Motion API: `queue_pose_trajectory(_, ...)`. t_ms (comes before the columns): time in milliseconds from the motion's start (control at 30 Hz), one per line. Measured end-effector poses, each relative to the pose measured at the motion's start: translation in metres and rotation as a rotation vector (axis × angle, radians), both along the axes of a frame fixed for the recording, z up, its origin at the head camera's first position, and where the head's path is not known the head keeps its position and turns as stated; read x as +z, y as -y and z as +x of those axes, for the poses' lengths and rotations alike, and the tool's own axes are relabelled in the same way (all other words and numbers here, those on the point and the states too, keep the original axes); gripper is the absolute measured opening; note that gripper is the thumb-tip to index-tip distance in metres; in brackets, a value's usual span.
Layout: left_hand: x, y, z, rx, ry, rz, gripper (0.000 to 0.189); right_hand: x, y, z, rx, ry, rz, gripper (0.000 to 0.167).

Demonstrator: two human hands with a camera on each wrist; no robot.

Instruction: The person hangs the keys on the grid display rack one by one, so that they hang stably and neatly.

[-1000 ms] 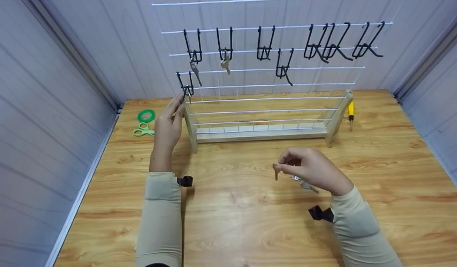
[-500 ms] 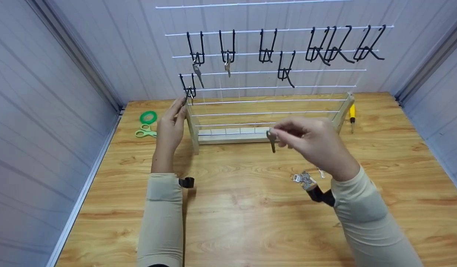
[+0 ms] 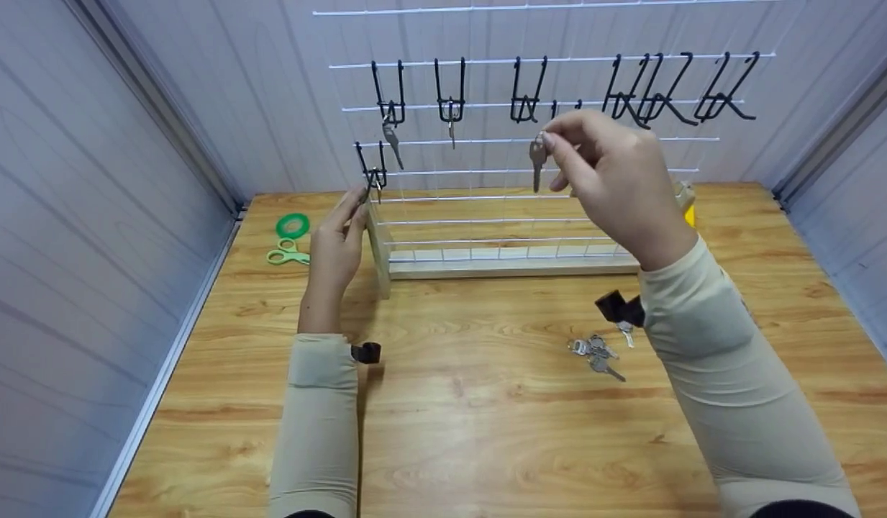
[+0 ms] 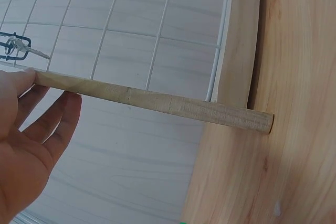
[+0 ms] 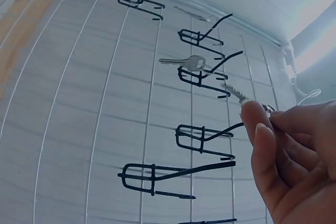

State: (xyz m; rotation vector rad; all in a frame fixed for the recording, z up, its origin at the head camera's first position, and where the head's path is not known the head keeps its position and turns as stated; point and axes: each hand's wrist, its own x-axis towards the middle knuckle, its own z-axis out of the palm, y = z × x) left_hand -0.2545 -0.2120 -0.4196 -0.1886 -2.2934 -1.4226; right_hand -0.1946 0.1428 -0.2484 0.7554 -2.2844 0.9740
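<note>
In the head view my right hand pinches a key by its ring between thumb and fingertips. The key hangs blade down before the white wire grid. In the right wrist view a black hook stands close to these fingers. My left hand grips the upper end of the rack's wooden side post, thumb on one side and fingers on the other. Just above it, a low hook carries a key. Two upper hooks bear a grey key and another key.
Several loose keys lie on the wooden table below my right forearm. Green tape and green scissors lie left of the rack. More black hooks hang at the upper right. A yellow handle shows behind my right wrist.
My right hand has risen from above the loose keys to the upper part of the grid, carrying the key. The left hand keeps its place on the post.
</note>
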Motion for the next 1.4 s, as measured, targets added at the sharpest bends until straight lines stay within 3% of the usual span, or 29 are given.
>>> queue_pose_trajectory(133, 0.001, -0.001, 0.0, -0.002, -0.011, -0.01, 0.041, 0.003, 0.004, -0.007, -0.043, 0.023, -0.026, 0.024)
queue_pose_trajectory(433, 0.002, -0.003, 0.001, 0.005, -0.026, -0.031, 0.04, 0.005, 0.007, -0.018, -0.113, 0.072, 0.025, 0.027)
queue_pose_trajectory(733, 0.003, -0.006, -0.001, -0.012, -0.021, -0.015, 0.04, 0.003, 0.002, -0.017, -0.166, 0.084, 0.049, 0.031)
queue_pose_trajectory(900, 0.001, -0.008, -0.002, -0.021, -0.009, -0.012, 0.04, -0.002, -0.007, -0.005, -0.166, -0.014, 0.038, 0.032)
queue_pose_trajectory(1033, 0.001, -0.007, -0.001, -0.023, 0.002, -0.011, 0.041, -0.014, -0.02, 0.017, -0.128, -0.111, -0.016, 0.028)
queue_pose_trajectory(1100, 0.002, -0.005, 0.0, -0.021, 0.001, -0.013, 0.041, -0.023, -0.029, 0.029, -0.105, -0.112, -0.043, 0.024)
queue_pose_trajectory(1233, 0.002, -0.001, 0.0, -0.02, -0.007, -0.016, 0.042, -0.043, -0.048, 0.047, -0.098, 0.026, -0.037, 0.021)
queue_pose_trajectory(1400, 0.002, 0.004, 0.001, -0.005, -0.013, -0.011, 0.042, -0.081, -0.065, 0.051, -0.106, 0.301, 0.135, 0.022)
